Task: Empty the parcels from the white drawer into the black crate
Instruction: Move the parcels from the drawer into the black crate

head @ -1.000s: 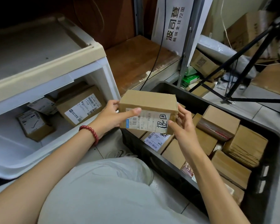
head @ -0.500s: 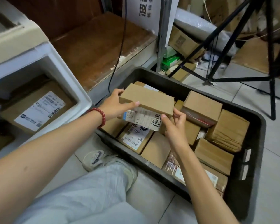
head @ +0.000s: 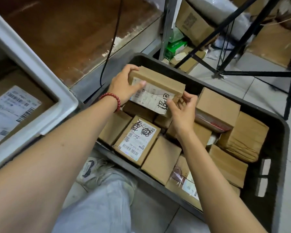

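A brown cardboard parcel [head: 160,81] with a white label and black handwriting is held over the far left corner of the black crate [head: 279,148]. My left hand [head: 124,84], with a red bead bracelet on the wrist, grips its left end. My right hand [head: 183,110] holds its near right corner. Several brown parcels fill the crate below, one with a scribbled label [head: 138,138]. At the left edge is the white drawer [head: 45,78], with a labelled parcel [head: 12,108] still inside.
A brown wooden platform [head: 71,31] with a black cable lies beyond the drawer. Black tripod legs [head: 242,39] stand on the tiled floor at upper right, near cardboard boxes and a green packet. My knee and a shoe [head: 94,170] rest between drawer and crate.
Both hands have carried the parcel away from the drawer and farther over the crate, lowering it toward the parcels in the far left corner. The view has swung right and down.
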A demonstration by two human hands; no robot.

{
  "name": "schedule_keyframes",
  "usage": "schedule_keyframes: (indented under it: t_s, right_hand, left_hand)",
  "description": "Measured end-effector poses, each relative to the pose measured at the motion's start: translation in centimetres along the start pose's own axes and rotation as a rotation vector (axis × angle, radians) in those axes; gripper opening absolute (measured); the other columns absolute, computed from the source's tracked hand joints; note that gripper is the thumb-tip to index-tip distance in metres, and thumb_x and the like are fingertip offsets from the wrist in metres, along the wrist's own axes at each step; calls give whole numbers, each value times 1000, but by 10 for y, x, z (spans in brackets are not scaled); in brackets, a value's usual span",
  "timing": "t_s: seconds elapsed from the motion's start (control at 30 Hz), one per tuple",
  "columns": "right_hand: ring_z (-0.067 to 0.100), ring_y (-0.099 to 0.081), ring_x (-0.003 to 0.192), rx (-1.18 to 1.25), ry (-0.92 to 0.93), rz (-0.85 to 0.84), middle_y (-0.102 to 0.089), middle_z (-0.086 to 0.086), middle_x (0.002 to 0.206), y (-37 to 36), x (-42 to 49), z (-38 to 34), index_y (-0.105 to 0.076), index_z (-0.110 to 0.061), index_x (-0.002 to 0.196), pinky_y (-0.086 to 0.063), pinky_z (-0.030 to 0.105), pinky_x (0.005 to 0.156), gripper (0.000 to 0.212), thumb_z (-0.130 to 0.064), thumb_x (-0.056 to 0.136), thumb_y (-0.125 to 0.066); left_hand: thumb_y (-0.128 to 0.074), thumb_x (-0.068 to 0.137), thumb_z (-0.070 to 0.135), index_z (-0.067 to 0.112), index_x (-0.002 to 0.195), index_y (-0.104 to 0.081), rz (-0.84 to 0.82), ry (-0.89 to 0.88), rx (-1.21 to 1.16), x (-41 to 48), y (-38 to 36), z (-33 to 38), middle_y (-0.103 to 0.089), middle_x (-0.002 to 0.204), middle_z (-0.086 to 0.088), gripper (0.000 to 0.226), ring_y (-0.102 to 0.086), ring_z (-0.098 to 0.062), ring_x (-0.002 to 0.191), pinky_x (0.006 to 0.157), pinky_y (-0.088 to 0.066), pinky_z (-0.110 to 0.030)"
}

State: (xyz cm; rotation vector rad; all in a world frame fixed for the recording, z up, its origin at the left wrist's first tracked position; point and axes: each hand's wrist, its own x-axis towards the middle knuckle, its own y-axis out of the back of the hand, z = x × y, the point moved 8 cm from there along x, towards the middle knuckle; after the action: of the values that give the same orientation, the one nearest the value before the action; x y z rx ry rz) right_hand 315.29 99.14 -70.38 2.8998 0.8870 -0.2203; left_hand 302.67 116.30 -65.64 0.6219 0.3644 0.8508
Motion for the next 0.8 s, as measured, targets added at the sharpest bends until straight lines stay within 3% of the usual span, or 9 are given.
schedule_keyframes:
  t_s: [0.07, 0.13, 0.2, 0.27, 0.33, 0.43, 0.53, 0.63, 0.8]
  right_hand:
    - [13, -58, 117, -4, 14, -31, -57, 7, 127, -3, 9, -4, -40, -14, 114, -48, 31, 103, 41, 0, 86, -66]
    - [7, -57, 114, -66, 57, -61, -55, 2, 127, -8, 12, -8, -42, -11, 112, -48, 27, 100, 36, 3, 87, -63]
    - [4, -53, 107, -256, 108, -20, -54, -1, 123, -11, 13, -9, -48, -13, 111, -48, 22, 96, 30, -5, 88, -65]
    - [11, -55, 100, -362, 89, 56, -53, 0, 113, -13, 14, -4, -52, -19, 111, -49, 32, 93, 29, -16, 88, -69]
    - [17, -62, 92, -258, -1, 54, -59, 1, 97, -19, 15, 0, -49, -22, 115, -55, 40, 85, 32, -18, 89, -67]
    - [12, -66, 86, -229, -49, -13, -65, -4, 87, -27, 15, -2, -43, -21, 130, -55, 36, 86, 42, -20, 93, -63]
    - [5, -60, 95, -305, -32, -106, -66, -4, 105, -28, 11, -8, -34, -21, 144, -48, 33, 97, 55, -26, 95, -59]
    - [13, -56, 117, -385, -47, -228, -60, 2, 129, -25, 3, -8, -27, -26, 150, -42, 41, 107, 62, -34, 96, -57]
    - [23, -26, 145, -685, 23, -363, -28, 5, 157, -21, -11, -16, -26, -31, 151, -25, 47, 117, 67, -46, 93, -56]
  left_hand:
    - [-68, 87, 31, 24, 121, -51, 43, -19, -4, 5, 7, -1, -54, 115, 8, 39, -51, -12, 103, 85, -41, -25]
    - [-69, 86, 28, 21, 118, -54, 68, -36, 27, 8, 11, -6, -54, 121, 5, 35, -50, -11, 108, 93, -42, -27]
    - [-67, 88, 26, 20, 119, -57, 73, -29, 132, 7, 8, -12, -45, 134, 1, 33, -45, -12, 118, 99, -35, -24]
    - [-65, 89, 25, 22, 124, -56, 87, -8, 220, 6, 2, -16, -34, 143, -1, 36, -42, -17, 126, 99, -36, -26]
    - [-62, 91, 28, 26, 131, -51, 79, 11, 261, 7, -4, -16, -27, 149, -2, 42, -41, -23, 129, 97, -41, -32]
    - [-55, 94, 37, 30, 143, -37, -1, 64, 360, 12, -11, -16, -11, 158, -3, 52, -31, -30, 137, 101, -40, -40]
    - [-54, 95, 37, 29, 150, -24, -92, 83, 292, 13, -21, -17, 8, 161, -3, 63, -15, -31, 145, 113, -30, -46]
    - [-57, 93, 34, 23, 152, -17, -115, 67, 236, 2, -22, -23, 17, 160, -3, 72, -10, -29, 147, 115, -27, -47]
    - [-58, 91, 36, 14, 150, -18, -50, 76, 468, -27, -6, -31, -5, 158, -8, 75, -23, -28, 142, 110, -35, -45]
